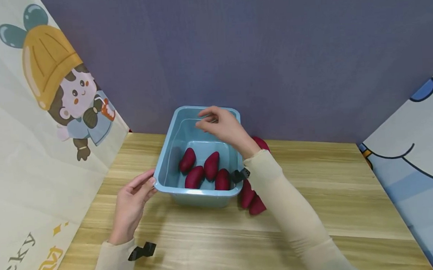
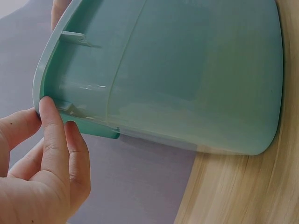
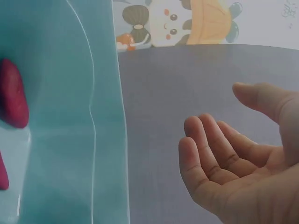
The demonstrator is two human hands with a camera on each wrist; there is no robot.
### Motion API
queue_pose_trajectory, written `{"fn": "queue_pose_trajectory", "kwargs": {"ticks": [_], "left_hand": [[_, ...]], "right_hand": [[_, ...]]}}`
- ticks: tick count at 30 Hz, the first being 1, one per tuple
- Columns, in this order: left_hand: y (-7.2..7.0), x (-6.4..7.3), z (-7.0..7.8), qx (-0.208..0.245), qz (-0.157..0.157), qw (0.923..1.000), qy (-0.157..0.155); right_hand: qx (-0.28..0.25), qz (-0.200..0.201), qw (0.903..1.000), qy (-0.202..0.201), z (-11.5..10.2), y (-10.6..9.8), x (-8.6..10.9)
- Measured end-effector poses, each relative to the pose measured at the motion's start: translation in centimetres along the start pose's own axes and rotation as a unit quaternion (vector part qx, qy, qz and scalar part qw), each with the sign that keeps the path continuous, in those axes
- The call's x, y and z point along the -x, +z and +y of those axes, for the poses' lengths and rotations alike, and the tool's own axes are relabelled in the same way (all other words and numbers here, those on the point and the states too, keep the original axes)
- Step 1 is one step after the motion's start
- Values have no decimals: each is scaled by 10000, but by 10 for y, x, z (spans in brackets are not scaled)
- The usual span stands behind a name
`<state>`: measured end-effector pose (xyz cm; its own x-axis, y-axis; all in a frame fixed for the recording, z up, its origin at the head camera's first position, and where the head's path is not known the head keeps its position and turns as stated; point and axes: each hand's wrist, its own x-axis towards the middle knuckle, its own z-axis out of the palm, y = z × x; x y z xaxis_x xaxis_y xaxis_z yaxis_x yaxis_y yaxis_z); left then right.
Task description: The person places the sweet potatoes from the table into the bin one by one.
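A light blue plastic bin [image 1: 201,194] stands on the wooden table with several dark-red, sweet-potato-shaped pieces [image 1: 194,177] lying on its floor. At the bin's near left corner, my left hand [image 1: 134,199] pinches the rim; the left wrist view has the thumb and a fingertip on either side of that rim [image 2: 39,74]. My right hand [image 1: 221,124] hovers over the far part of the bin, holding nothing. Its fingers are loosely bent and the thumb [image 3: 254,95] stands apart from them in the right wrist view.
More of the dark-red pieces [image 1: 247,195] lie on the table [image 1: 327,186] right of the bin, partly hidden by my right forearm. A dark blue-grey backdrop [image 1: 271,60] rises behind the table. Printed cartoon sheets flank it, left [image 1: 13,140] and right [image 1: 420,142].
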<state>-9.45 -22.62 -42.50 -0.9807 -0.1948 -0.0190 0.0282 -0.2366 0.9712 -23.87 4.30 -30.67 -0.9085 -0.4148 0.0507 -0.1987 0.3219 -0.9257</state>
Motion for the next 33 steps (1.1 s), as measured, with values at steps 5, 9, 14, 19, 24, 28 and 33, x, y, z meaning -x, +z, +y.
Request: {"fn": "queue_pose_trajectory", "kwargs": {"ticks": [5,9,14,19,24,28,33], "left_hand": [[1,1,1,109,44,9999,-24],[0,1,2,91,58,9999,-14],[0,1,1,-12,59,10000,-6],[0,1,0,-151,37,9999,-35],[0,1,0,-146,28,9999,-48],[1,1,0,-159,39,9998,-60],[2,2,2,-167,38,9998,-57]], "right_hand": [[125,207,9996,-137,11,-15,15],[127,484,9986,-180,29,-30,26],[189,935,9953,-156,51,-51,37],[389,1280,9910,78,80,-69,43],[340,1433,9886,305,108,-77,52],[316,1585,9863,338,129,-81,58],[275,1881,9809,409,159,-85,62]]}}
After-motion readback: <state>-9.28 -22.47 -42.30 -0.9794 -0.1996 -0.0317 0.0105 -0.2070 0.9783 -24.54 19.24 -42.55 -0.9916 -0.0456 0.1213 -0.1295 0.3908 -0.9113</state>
